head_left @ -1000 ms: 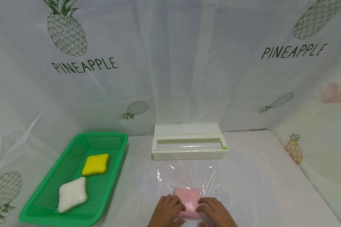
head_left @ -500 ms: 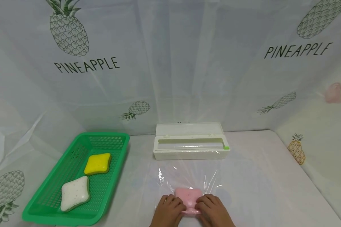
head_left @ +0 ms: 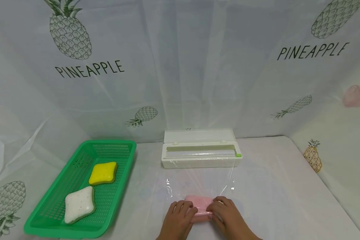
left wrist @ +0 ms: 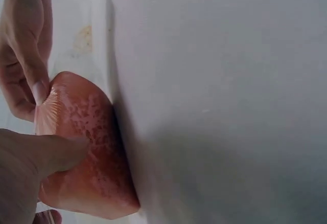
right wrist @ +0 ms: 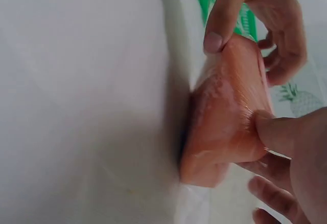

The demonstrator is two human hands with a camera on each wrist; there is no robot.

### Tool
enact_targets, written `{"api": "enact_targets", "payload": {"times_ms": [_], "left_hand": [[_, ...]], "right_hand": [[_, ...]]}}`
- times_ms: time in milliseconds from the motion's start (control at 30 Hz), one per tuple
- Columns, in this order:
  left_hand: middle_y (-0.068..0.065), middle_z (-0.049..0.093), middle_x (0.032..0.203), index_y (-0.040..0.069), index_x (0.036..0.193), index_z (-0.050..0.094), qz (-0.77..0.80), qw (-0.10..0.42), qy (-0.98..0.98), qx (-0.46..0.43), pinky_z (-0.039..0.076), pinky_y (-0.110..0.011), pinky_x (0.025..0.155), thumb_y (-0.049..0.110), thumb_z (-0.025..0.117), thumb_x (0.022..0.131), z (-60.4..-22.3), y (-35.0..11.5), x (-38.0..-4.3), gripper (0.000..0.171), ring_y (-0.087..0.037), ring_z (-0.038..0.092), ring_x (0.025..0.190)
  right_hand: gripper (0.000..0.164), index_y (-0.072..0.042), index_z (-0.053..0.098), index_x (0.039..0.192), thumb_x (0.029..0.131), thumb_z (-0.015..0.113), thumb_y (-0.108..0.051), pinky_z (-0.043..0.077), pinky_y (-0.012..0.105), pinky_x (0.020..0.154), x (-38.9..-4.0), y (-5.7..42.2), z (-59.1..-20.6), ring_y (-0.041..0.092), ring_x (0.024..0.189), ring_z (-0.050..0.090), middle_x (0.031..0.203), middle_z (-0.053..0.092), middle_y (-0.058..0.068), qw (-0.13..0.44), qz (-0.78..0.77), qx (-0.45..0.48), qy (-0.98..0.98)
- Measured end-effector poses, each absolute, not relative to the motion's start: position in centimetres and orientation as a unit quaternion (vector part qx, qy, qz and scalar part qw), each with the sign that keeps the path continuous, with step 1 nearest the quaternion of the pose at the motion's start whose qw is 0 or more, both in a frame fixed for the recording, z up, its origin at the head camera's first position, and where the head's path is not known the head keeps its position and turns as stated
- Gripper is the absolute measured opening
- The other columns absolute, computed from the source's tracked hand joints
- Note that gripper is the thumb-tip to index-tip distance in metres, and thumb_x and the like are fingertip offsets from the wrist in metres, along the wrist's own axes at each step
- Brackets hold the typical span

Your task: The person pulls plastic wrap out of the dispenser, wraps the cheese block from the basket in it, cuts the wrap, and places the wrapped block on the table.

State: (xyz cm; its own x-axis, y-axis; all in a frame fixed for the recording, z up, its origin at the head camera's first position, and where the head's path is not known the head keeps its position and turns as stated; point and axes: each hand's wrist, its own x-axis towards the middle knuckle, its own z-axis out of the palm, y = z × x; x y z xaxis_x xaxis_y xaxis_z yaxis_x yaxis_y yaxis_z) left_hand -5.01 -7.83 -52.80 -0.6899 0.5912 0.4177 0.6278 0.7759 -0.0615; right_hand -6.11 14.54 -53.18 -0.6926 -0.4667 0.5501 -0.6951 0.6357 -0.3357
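Note:
A pink sponge [head_left: 199, 201], square with rounded corners, lies at the front centre under clear cling film [head_left: 199, 181]. My left hand [head_left: 177, 218] pinches its left side and my right hand [head_left: 228, 213] its right side. Both thumbs press the near face while the fingers curl over the top. In the left wrist view the left thumb [left wrist: 64, 152] lies on the film-covered orange underside, which is turned toward me. The right wrist view shows the right thumb [right wrist: 276, 129] on the same face, with film creased around it. The sponge is tilted up, its lower edge at the table.
Behind the sponge stands a white cling film dispenser [head_left: 201, 162], lid raised, its film stretching forward to the sponge. On the left, a green basket [head_left: 126, 186] holds a yellow sponge [head_left: 103, 173] and a white speckled sponge [head_left: 79, 205]. A pineapple-print sheet [head_left: 195, 83] hangs behind.
Both hands have slid their thumbs under the sponge's near edge and tipped it up and away, moving slightly forward. The film between dispenser and sponge lies smoother.

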Motion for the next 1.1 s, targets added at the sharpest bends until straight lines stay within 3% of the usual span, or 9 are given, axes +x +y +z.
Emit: {"api": "enact_targets", "payload": {"times_ms": [300, 733, 933, 1100], "left_hand": [[0.01, 0.054, 0.1, 0.025, 0.103, 0.059, -0.07, 0.199, -0.924, -0.32, 0.039, -0.036, 0.081, 0.024, 0.075, 0.074, -52.0, -7.6, -6.6, 0.033, -0.015, 0.049, 0.095], [0.01, 0.059, 0.098, 0.025, 0.104, 0.062, -0.073, 0.196, -0.929, -0.307, 0.038, -0.038, 0.082, 0.024, 0.067, 0.081, -50.9, -7.2, -8.8, 0.023, -0.017, 0.049, 0.092], [0.007, 0.057, 0.103, 0.024, 0.107, 0.063, -0.074, 0.185, -0.935, -0.293, 0.037, -0.039, 0.084, 0.025, 0.067, 0.082, -50.5, -6.8, -9.6, 0.025, -0.018, 0.048, 0.096], [-0.001, 0.051, 0.116, 0.023, 0.118, 0.06, -0.046, 0.202, -0.937, -0.28, 0.038, -0.039, 0.087, 0.027, 0.071, 0.08, -50.5, -6.4, -9.8, 0.04, -0.021, 0.047, 0.104]], "right_hand": [[0.018, -0.02, 0.061, 0.096, 0.081, 0.071, -0.02, 0.035, 0.034, 0.085, -7.2, 14.7, -51.3, 0.01, 0.098, 0.049, 0.095, 0.056, -0.015, 0.19, 0.295, 0.319, -0.88], [0.026, -0.016, 0.062, 0.104, 0.078, 0.063, -0.016, 0.03, 0.039, 0.091, -6.7, 13.5, -50.8, 0.022, 0.102, 0.049, 0.109, 0.056, -0.001, 0.26, 0.234, 0.326, -0.878], [0.048, -0.01, 0.059, 0.118, 0.073, 0.069, -0.019, 0.025, 0.04, 0.094, -6.4, 13.5, -51.3, 0.023, 0.109, 0.046, 0.123, 0.054, 0.004, 0.237, 0.188, 0.313, -0.9], [0.063, -0.006, 0.056, 0.124, 0.065, 0.075, -0.014, 0.025, 0.045, 0.094, -6.9, 13.3, -51.6, 0.027, 0.112, 0.046, 0.127, 0.052, 0.008, 0.24, 0.17, 0.305, -0.906]]}}
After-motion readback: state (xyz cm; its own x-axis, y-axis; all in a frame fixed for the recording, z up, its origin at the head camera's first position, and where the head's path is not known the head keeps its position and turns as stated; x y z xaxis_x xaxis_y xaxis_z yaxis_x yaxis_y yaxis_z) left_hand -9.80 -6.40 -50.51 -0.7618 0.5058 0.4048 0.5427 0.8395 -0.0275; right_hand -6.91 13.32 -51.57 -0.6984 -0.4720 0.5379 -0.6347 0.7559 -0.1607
